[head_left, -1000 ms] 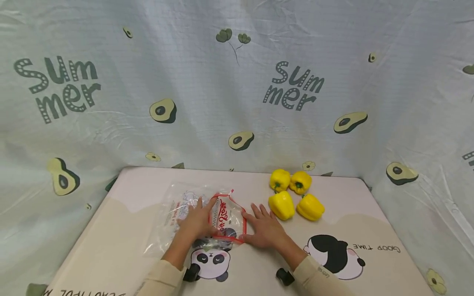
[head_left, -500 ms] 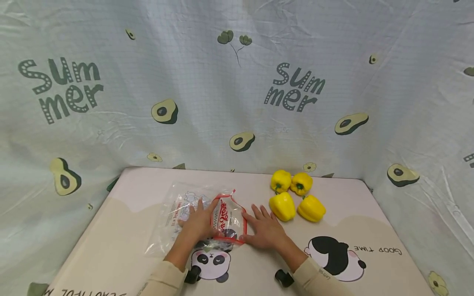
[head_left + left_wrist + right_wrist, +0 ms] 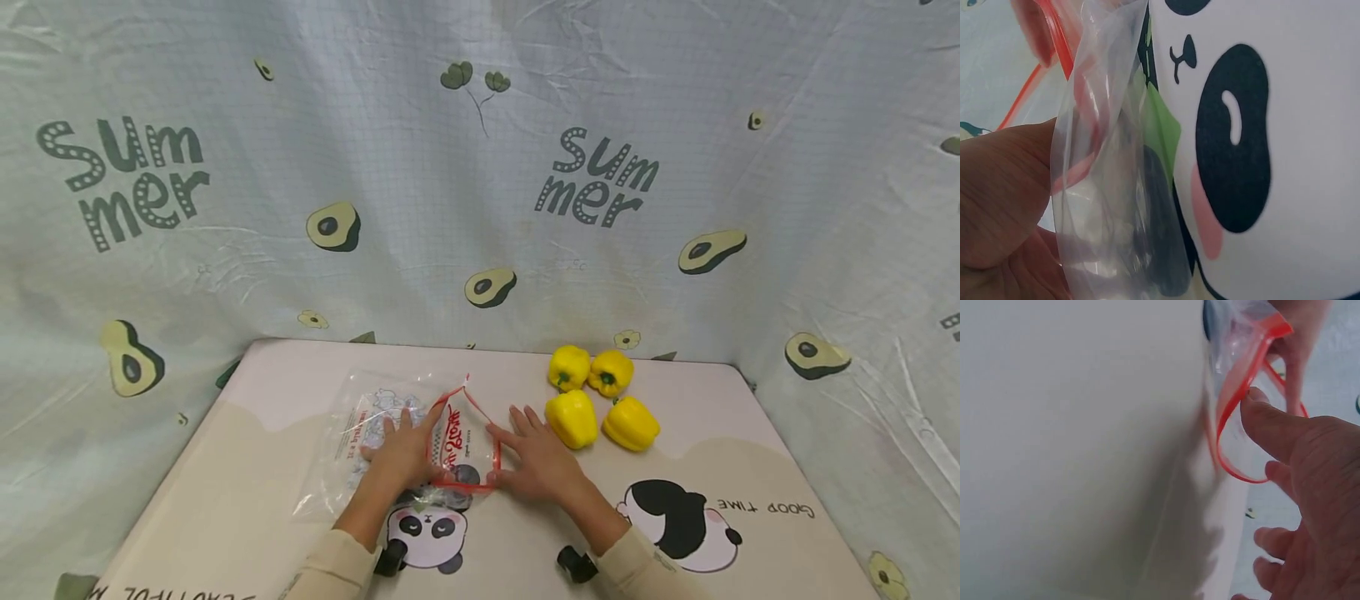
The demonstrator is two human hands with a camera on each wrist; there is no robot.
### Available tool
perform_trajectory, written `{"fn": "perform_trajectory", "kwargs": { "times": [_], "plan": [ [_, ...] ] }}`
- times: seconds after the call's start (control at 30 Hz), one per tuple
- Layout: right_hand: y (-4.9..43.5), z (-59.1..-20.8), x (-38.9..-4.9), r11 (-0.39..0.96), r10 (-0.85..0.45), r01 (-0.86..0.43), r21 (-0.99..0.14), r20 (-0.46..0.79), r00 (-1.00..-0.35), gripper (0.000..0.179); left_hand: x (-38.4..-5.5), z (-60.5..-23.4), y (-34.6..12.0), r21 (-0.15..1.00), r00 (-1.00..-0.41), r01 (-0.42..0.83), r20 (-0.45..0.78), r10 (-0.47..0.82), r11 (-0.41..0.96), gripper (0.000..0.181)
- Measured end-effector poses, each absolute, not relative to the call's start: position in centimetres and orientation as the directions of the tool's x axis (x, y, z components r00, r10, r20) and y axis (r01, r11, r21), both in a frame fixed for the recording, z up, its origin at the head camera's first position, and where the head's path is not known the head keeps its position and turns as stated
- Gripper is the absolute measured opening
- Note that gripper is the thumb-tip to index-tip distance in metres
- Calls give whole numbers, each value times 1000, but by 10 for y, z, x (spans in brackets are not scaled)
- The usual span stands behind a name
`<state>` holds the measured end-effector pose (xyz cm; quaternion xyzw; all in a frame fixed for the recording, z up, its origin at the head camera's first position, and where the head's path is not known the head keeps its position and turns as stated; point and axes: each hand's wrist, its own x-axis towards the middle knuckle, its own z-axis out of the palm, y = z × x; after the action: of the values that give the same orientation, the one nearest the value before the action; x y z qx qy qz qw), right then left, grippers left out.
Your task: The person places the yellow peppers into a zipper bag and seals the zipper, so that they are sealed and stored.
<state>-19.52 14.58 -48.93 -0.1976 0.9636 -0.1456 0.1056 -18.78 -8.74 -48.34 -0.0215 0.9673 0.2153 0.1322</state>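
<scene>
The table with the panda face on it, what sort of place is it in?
Maybe a curtained-off nook for tabletop work: avocado-printed cloth hangs behind and at both sides of the panda-print table, where yellow peppers lie near a clear bag.

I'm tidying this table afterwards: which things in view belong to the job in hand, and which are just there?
Belonging to the job:
red-rimmed clear plastic bag, mouth open, touched by the left hand and right hand
probably the four yellow bell peppers, the nearest close to the right hand

Just there:
panda-print tabletop
avocado-print cloth backdrop
</scene>
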Motion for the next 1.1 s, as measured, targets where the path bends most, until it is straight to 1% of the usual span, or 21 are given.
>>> {"fn": "perform_trajectory", "kwargs": {
  "times": [0.23,0.4,0.57,0.7,0.8,1.0,1.1],
  "plan": [
    [155,-475,-193,833,-404,-353,-426,-32,-914,70,-188,-481,-87,395,-961,-104,-277,11,913,108],
    [162,-465,-194,819,-331,-301,-488,26,-943,69,-188,-480,-87,394,-957,-115,-291,6,912,112],
    [172,-459,-197,822,-251,-248,-512,65,-966,73,-188,-480,-86,405,-959,-102,-283,18,909,113],
    [181,-459,-200,810,-215,-235,-538,100,-971,79,-189,-481,-87,399,-959,-102,-282,16,911,111],
    [188,-462,-204,799,-177,-204,-565,104,-979,82,-190,-482,-88,397,-958,-108,-285,11,912,110],
    [198,-472,-207,772,-58,-86,-629,65,-996,86,-192,-484,-86,394,-959,-97,-282,20,914,110],
    [201,-477,-207,755,-19,-56,-653,64,-998,89,-192,-483,-85,395,-960,-93,-278,22,914,110]
  ]
}}
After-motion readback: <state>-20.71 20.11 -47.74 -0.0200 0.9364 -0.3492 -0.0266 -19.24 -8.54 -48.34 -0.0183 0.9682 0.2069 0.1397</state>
